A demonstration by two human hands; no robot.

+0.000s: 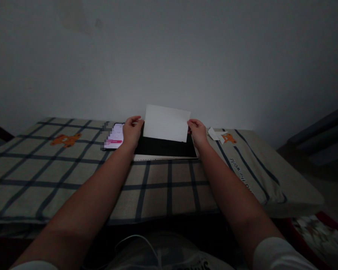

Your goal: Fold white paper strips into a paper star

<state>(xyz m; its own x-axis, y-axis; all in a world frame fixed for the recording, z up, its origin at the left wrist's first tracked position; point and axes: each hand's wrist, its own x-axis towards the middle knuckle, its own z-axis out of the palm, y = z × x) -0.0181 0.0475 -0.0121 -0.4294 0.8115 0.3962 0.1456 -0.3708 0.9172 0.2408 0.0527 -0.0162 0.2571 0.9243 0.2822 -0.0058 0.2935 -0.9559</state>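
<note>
white sheet (166,123) upright, long axis left-right

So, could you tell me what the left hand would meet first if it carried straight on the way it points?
Probably the plain grey wall behind the checked cloth-covered table; nothing else shows beyond the left hand.

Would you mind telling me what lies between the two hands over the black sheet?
In the head view, a white paper spans the gap, gripped at its edges by the left hand and right hand, raised above the black sheet.
</note>
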